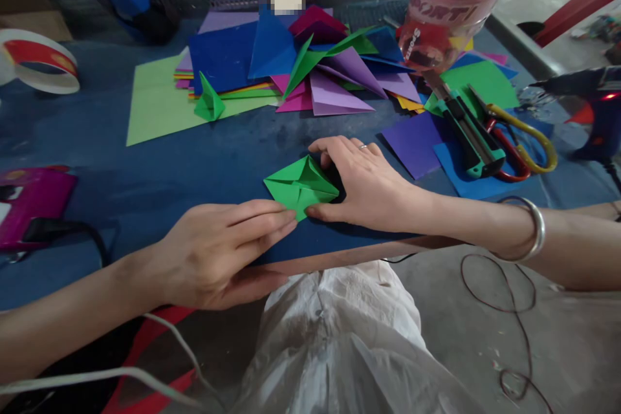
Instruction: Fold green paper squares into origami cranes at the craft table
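Observation:
A folded green paper (301,186), shaped like a diamond with creased flaps, lies flat near the table's front edge. My left hand (228,242) rests its outstretched fingertips on the paper's lower left edge, with its thumb below the table edge. On the right side, my right hand (359,178) curves around the paper, its thumb and forefinger apart. The thumb touches near the lower corner; the palm side is hidden. Farther back stands a small folded green paper piece (209,101) with a pointed tip.
Coloured paper sheets (223,55) and folded pieces are heaped behind. A large bottle (451,6), a box cutter (468,132), scissors (524,139) and a glue gun (589,94) are at right. A tape roll (41,61) and a magenta device (36,204) with a cable lie at left.

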`<act>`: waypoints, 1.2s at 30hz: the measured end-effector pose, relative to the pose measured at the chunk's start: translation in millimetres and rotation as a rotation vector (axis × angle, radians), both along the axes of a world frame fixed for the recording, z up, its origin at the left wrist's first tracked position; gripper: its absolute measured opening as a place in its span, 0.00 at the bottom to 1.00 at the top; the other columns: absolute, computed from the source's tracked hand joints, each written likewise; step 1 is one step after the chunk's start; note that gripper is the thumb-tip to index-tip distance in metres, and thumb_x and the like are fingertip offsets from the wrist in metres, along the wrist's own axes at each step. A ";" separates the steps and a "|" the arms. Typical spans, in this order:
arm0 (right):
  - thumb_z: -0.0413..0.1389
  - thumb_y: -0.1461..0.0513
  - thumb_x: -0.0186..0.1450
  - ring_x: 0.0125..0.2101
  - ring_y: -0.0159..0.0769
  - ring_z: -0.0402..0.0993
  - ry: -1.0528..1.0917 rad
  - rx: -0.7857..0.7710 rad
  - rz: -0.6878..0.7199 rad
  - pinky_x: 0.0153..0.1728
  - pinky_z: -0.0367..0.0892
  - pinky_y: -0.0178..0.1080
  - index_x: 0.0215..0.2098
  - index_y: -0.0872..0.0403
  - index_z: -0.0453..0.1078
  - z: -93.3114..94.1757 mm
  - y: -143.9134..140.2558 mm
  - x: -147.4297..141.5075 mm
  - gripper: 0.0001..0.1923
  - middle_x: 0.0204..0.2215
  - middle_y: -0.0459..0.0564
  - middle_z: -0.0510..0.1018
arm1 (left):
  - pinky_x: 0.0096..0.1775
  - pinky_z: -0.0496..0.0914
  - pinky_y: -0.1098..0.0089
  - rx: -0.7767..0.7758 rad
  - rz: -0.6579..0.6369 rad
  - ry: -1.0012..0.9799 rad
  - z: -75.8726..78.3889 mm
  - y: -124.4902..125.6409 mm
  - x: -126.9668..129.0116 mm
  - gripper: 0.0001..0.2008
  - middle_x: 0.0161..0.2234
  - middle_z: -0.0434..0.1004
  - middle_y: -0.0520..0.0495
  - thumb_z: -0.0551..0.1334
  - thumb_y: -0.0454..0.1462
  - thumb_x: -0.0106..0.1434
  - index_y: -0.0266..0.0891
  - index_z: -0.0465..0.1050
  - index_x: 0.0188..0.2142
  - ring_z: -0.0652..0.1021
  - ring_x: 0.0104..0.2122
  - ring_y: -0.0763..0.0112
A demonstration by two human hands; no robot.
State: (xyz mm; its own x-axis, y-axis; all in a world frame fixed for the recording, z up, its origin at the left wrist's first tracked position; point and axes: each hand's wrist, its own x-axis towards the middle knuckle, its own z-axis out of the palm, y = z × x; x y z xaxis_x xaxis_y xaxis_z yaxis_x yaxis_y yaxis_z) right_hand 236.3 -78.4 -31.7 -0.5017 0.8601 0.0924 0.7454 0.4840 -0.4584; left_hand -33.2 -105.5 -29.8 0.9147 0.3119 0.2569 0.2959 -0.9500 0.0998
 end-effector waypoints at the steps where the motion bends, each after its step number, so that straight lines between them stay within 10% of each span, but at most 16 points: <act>1: 0.65 0.52 0.60 0.52 0.55 0.71 0.012 -0.009 0.007 0.51 0.63 0.55 0.61 0.56 0.60 0.1 1.0 1.7 0.36 0.51 0.58 0.75 | 0.57 0.75 0.64 0.003 0.004 0.002 0.1 -0.8 -1.1 0.23 0.54 0.82 0.40 0.60 0.42 0.72 0.33 0.70 0.62 0.77 0.59 0.58; 22: 0.62 0.62 0.63 0.47 0.45 0.74 0.121 -0.098 0.154 0.48 0.67 0.47 0.58 0.55 0.67 5.6 15.5 26.3 0.26 0.49 0.54 0.78 | 0.53 0.78 0.65 -0.006 0.007 -0.037 13.2 0.0 6.1 0.16 0.51 0.84 0.39 0.60 0.39 0.71 0.34 0.76 0.54 0.82 0.53 0.60; 27: 0.62 0.57 0.68 0.45 0.46 0.74 0.027 0.093 0.098 0.48 0.66 0.47 0.51 0.57 0.72 0.7 5.5 12.8 0.16 0.46 0.57 0.78 | 0.39 0.77 0.68 0.165 0.298 -0.148 27.9 12.6 28.9 0.08 0.40 0.86 0.48 0.61 0.37 0.70 0.41 0.81 0.37 0.84 0.39 0.66; 32: 0.52 0.63 0.73 0.41 0.44 0.74 -0.102 0.279 0.068 0.42 0.65 0.42 0.43 0.56 0.75 -0.3 10.2 1.2 0.10 0.40 0.57 0.80 | 0.37 0.77 0.67 -0.198 0.639 -0.208 37.0 51.8 42.9 0.15 0.47 0.83 0.43 0.60 0.46 0.69 0.40 0.81 0.44 0.82 0.41 0.62; 36: 0.49 0.64 0.74 0.42 0.41 0.77 -0.063 0.332 0.097 0.39 0.64 0.39 0.48 0.55 0.76 15.6 27.3 -5.1 0.13 0.42 0.54 0.83 | 0.29 0.78 0.68 -0.746 0.675 -0.289 39.9 75.3 42.1 0.26 0.41 0.83 0.42 0.65 0.55 0.63 0.40 0.80 0.50 0.81 0.36 0.61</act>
State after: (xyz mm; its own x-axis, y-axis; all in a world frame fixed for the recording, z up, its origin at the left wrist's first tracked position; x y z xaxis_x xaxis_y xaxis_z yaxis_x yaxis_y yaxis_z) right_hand 231.2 -51.0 -16.1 -0.5931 0.7366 0.3252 0.7107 0.6687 -0.2185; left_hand 8.9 -30.2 10.0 0.4263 0.9041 -0.0298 0.6135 -0.2647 0.7440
